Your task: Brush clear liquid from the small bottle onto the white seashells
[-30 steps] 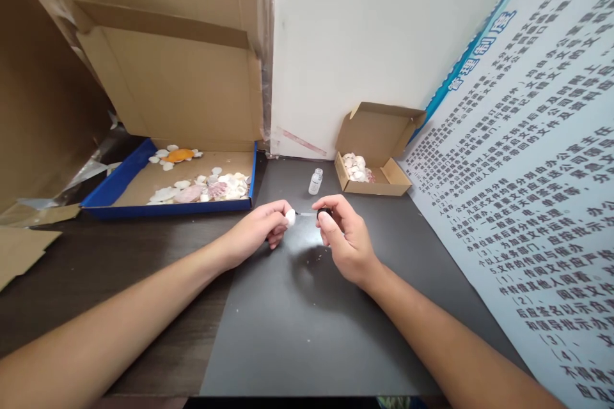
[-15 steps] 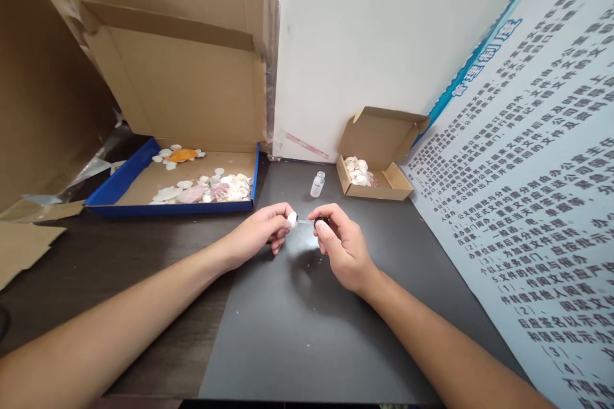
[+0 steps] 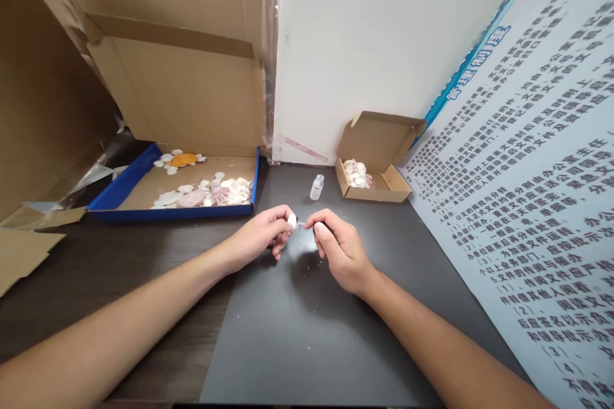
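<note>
Pinching a small white shell [image 3: 291, 222] in finger and thumb, the left hand [image 3: 281, 233] stays above the table [image 3: 119, 255]. The right hand [image 3: 330, 239] grips the black cap [image 3: 315, 228] of a thin brush [image 3: 301, 224] — its dark tip is right by the shell, but it is hard to tell if they touch. A little bottle [image 3: 316, 188] stands just past the hands. More shells sit in two boxes — a blue box [image 3: 175, 212] on the left, a small brown box [image 3: 377, 193] on the right.

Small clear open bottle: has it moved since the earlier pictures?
No; the bottle keeps its place, just left of the small brown cardboard box.
</note>
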